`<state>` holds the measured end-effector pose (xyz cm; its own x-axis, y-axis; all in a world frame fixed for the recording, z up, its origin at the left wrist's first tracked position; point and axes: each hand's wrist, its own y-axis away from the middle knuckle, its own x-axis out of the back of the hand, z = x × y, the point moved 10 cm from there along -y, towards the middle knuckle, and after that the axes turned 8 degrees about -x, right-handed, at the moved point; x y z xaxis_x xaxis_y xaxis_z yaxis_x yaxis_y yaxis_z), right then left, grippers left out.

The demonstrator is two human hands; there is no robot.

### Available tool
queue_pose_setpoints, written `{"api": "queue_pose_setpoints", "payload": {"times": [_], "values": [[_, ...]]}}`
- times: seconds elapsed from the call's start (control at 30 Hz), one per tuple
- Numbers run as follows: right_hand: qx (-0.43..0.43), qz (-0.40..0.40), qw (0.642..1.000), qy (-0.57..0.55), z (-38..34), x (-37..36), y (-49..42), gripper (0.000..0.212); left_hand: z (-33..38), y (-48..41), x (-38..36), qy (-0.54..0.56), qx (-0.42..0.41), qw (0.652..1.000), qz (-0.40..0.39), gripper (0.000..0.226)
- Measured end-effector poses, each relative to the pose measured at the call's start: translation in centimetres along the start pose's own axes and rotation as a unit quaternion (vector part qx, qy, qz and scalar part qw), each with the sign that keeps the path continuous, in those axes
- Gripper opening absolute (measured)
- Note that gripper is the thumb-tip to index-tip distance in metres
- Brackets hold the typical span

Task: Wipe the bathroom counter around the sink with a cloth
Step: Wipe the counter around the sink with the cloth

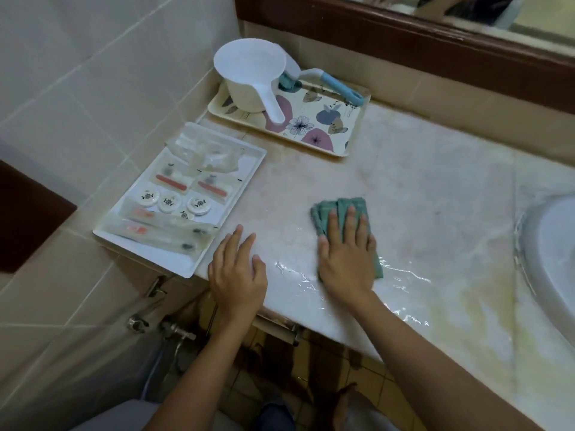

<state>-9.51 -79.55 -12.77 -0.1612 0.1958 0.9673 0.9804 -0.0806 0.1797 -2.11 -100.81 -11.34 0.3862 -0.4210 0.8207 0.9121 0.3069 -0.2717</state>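
cloth [343, 209]: green, folded, on the desk [410, 181] left of the sink [550, 259] | right hand [345, 261]: flat, fingers straight, pressing it | left hand [238, 270]: flat on desk, farther from sink, empty | tip: press evenly, sweep the shiny water [404, 276] toward the sink, I think

Beige tiled wall [77, 98] stood left of the left hand [238, 275]. Dark wooden mirror frame [404, 42] ran beyond the right hand [347, 259]. Brownish floor tiles [370, 377] lay below the 2 hands; a metal valve [177, 329] sat lower left.
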Motion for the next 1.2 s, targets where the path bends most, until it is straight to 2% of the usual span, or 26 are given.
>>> {"api": "queue_pose_setpoints", "payload": {"times": [0.13,0.2,0.27,0.33,0.43,0.53,0.6,0.7,0.73,0.83,0.93,1.0,1.13,1.2], "values": [[0.17,-0.012,0.985,0.023,-2.3,-1.4,7.7,0.058,-0.2,0.1,0.0,0.059,0.082,0.995,-0.014,0.044],[0.221,-0.005,0.974,0.048,1.1,-1.1,10.3,0.056,2.0,0.3,-0.3,0.076,0.056,0.995,-0.02,0.044],[0.189,0.006,0.98,0.059,7.2,-0.1,11.1,0.056,5.8,0.6,-1.6,0.085,-0.037,0.994,-0.055,0.045],[0.093,0.009,0.994,0.049,13.8,1.5,10.2,0.057,8.7,1.2,-3.5,0.088,-0.092,0.987,-0.095,0.044],[-0.067,0.017,0.998,0.008,19.0,2.7,7.3,0.06,11.0,2.1,-5.3,0.097,-0.081,0.984,-0.124,0.041],[-0.181,0.047,0.982,-0.027,18.1,2.8,5.1,0.063,13.4,2.4,-6.3,0.128,-0.085,0.98,-0.129,0.041],[-0.157,0.055,0.986,-0.028,16.3,2.2,6.0,0.061,15.2,1.9,-6.9,0.136,-0.103,0.975,-0.139,0.043],[-0.026,0.022,0.999,0.003,16.5,1.4,10.3,0.059,17.6,-0.6,-8.3,0.136,-0.128,0.971,-0.148,0.046],[-0.007,0.021,1.0,0.011,17.9,1.6,11.6,0.058,18.4,-2.0,-9.0,0.129,-0.136,0.971,-0.149,0.047],[-0.065,0.032,0.997,0.019,23.4,2.5,12.1,0.058,20.9,-5.4,-12.4,0.075,-0.179,0.963,-0.189,0.044],[-0.148,0.041,0.988,-0.013,24.2,2.8,9.1,0.06,21.6,-6.0,-15.2,0.011,-0.201,0.955,-0.219,0.044],[-0.128,0.047,0.99,-0.026,21.6,2.6,6.5,0.06,21.6,-5.5,-15.7,-0.035,-0.213,0.953,-0.211,0.045],[-0.014,0.045,0.999,-0.023,16.8,2.9,0.4,0.057,21.8,-5.6,-16.0,-0.065,-0.216,0.951,-0.213,0.045],[-0.033,0.047,0.998,-0.039,17.1,3.7,-3.6,0.057,21.9,-5.7,-16.1,-0.069,-0.214,0.951,-0.214,0.044]]}}
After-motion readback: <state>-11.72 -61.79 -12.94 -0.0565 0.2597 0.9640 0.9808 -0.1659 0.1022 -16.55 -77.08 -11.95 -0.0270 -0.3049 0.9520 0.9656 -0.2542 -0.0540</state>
